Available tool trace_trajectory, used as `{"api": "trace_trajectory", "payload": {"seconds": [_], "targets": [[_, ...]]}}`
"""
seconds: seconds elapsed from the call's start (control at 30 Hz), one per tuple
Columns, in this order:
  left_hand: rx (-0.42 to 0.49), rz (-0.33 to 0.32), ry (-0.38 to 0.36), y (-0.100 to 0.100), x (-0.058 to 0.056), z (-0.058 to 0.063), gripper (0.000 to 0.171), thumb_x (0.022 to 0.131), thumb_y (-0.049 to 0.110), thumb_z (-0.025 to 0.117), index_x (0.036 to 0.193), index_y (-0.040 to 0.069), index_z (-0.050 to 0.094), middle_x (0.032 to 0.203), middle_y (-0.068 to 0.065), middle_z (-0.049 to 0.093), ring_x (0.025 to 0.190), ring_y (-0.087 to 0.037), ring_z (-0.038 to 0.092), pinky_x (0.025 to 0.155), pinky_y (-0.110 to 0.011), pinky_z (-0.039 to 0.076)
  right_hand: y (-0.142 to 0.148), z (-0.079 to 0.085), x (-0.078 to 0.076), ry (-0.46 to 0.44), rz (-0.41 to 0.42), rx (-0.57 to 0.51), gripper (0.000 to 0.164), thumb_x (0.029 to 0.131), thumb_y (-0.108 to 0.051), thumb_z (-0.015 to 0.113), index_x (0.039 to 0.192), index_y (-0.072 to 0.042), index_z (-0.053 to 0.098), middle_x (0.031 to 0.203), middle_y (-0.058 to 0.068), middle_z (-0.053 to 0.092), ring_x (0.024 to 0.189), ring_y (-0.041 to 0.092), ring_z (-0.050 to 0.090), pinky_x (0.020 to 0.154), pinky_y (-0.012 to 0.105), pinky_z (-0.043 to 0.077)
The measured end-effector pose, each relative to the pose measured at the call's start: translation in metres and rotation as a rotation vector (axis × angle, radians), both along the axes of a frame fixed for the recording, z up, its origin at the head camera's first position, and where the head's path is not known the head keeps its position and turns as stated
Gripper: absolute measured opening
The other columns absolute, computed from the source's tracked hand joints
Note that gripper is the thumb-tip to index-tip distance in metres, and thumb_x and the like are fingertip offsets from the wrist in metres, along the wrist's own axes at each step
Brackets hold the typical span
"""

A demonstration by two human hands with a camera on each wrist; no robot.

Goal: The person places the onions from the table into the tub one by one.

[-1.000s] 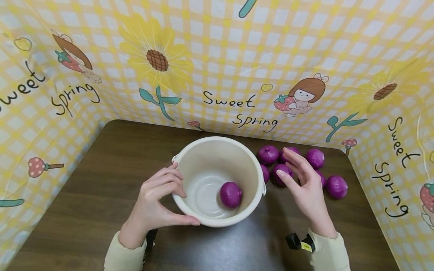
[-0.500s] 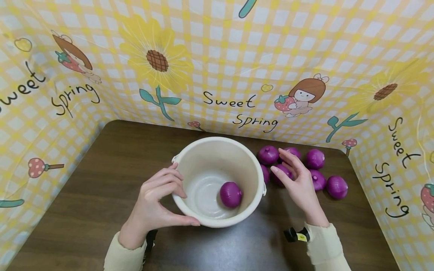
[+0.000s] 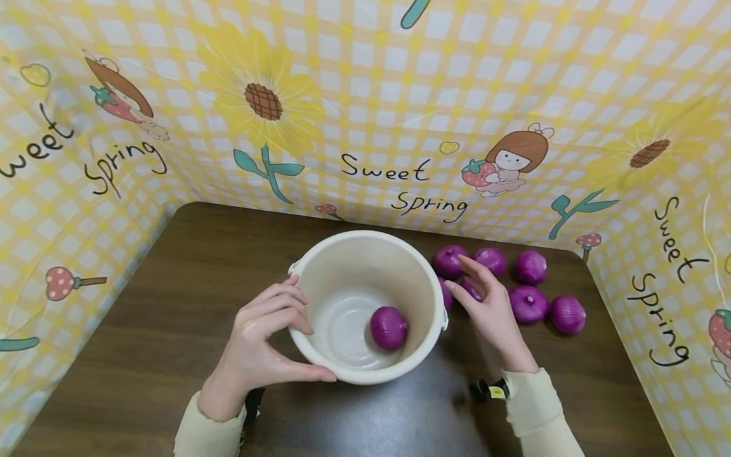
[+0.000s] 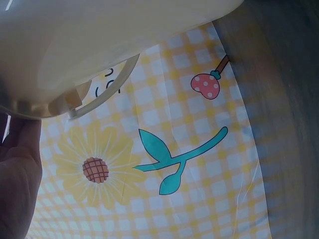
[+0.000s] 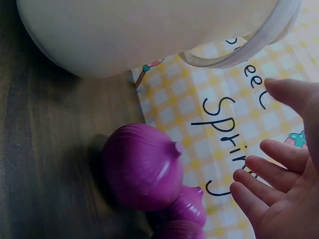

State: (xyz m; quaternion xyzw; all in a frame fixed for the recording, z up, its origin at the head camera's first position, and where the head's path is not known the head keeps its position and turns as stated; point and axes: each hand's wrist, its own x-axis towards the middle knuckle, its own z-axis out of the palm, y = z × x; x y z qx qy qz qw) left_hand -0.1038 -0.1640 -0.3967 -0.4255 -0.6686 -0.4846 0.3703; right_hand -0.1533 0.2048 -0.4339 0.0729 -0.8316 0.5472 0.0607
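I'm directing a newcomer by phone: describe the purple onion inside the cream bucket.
On the dark brown wood-grained table, find the round cream bucket. Inside, toward its right side, lies the round purple onion, alone; the other purple onions sit outside.

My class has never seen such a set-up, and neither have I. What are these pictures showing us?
There is no machine at work here, just a person's two bare hands. The wide pictures come from a camera on the head, looking down; the closer ones come from wrist cameras. On the brown table stands a pale bucket with one purple onion inside; seven other onions lie to its right. The left hand holds the bucket; the right hand hovers near those onions, holding nothing.
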Motion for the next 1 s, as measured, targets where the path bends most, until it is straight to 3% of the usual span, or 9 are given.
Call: {"api": "trace_trajectory", "payload": {"seconds": [0.2, 0.53, 0.7, 1.0], "targets": [[-0.002, 0.000, -0.008, 0.000, 0.001, 0.000, 0.056, 0.060, 0.050, 0.098, 0.071, 0.008, 0.063, 0.072, -0.001, 0.060, 0.080, -0.029, 0.059, 0.108, -0.053, 0.047, -0.003, -0.008, -0.001, 0.012, 0.017, 0.016, 0.056, 0.096, -0.009, 0.074, 0.146, -0.001, 0.051, 0.146, 0.021, 0.052, 0.134, 0.040, 0.049, 0.114, 0.048, 0.041], [-0.017, 0.001, -0.023, -0.001, 0.004, 0.003, 0.055, 0.060, 0.049, 0.098, 0.070, 0.009, 0.062, 0.074, -0.002, 0.061, 0.081, -0.027, 0.058, 0.109, -0.051, 0.046, -0.008, -0.026, -0.004, 0.037, 0.056, 0.092, 0.056, 0.095, -0.004, 0.072, 0.146, 0.001, 0.050, 0.147, 0.018, 0.051, 0.137, 0.034, 0.047, 0.115, 0.044, 0.039], [-0.024, 0.005, -0.015, -0.004, 0.004, 0.002, 0.055, 0.062, 0.050, 0.097, 0.070, 0.009, 0.062, 0.072, -0.001, 0.060, 0.080, -0.027, 0.058, 0.110, -0.050, 0.046, -0.011, -0.032, -0.007, 0.041, 0.067, 0.107, 0.056, 0.094, -0.001, 0.071, 0.146, 0.003, 0.050, 0.146, 0.020, 0.051, 0.135, 0.038, 0.048, 0.115, 0.049, 0.038], [-0.028, 0.001, -0.026, -0.004, 0.002, 0.000, 0.055, 0.060, 0.051, 0.098, 0.071, 0.009, 0.062, 0.073, -0.001, 0.060, 0.081, -0.027, 0.058, 0.110, -0.051, 0.046, -0.015, -0.037, -0.009, 0.079, 0.054, 0.248, 0.069, 0.084, -0.002, 0.080, 0.146, 0.001, 0.050, 0.146, 0.016, 0.052, 0.134, 0.032, 0.049, 0.115, 0.049, 0.038]]}}
